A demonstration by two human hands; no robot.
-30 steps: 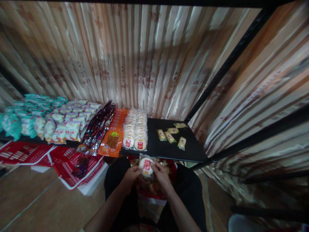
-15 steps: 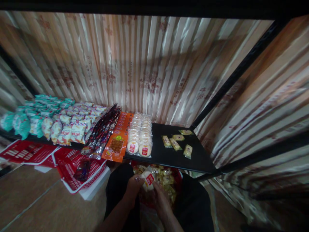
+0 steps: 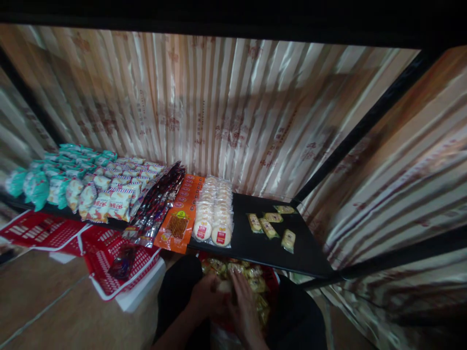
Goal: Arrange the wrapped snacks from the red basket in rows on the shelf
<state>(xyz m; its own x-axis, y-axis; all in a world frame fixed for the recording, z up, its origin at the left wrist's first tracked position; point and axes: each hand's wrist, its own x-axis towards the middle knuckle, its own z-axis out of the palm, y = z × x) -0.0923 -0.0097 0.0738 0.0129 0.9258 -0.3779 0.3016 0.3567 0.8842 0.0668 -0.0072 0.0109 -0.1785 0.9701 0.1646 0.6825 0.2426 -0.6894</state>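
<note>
My left hand (image 3: 208, 295) is closed around a wrapped round rice cracker (image 3: 224, 286), a pale disc largely covered by my fingers. Right beside it, my right hand (image 3: 243, 302) has its fingers stretched forward over a pile of gold-wrapped snacks (image 3: 256, 282); whether it touches the cracker I cannot tell. These snacks fill a red basket (image 3: 272, 282) between my knees. On the black shelf (image 3: 242, 243) above stand two rows of wrapped rice crackers (image 3: 213, 209). Several small yellow wrapped cakes (image 3: 269, 227) lie loose to their right.
Left of the crackers are orange snack packets (image 3: 178, 218), dark shiny packets (image 3: 155, 209), white bags (image 3: 118, 194) and teal bags (image 3: 38, 187). A red basket (image 3: 105, 262) stands on the floor at left. A black frame post (image 3: 357, 131) and striped curtain (image 3: 233, 107) enclose the shelf.
Both hands held the rice cracker with its red label showing; now the label is turned out of sight and my right fingers have straightened forward. The view has tilted slightly up.
</note>
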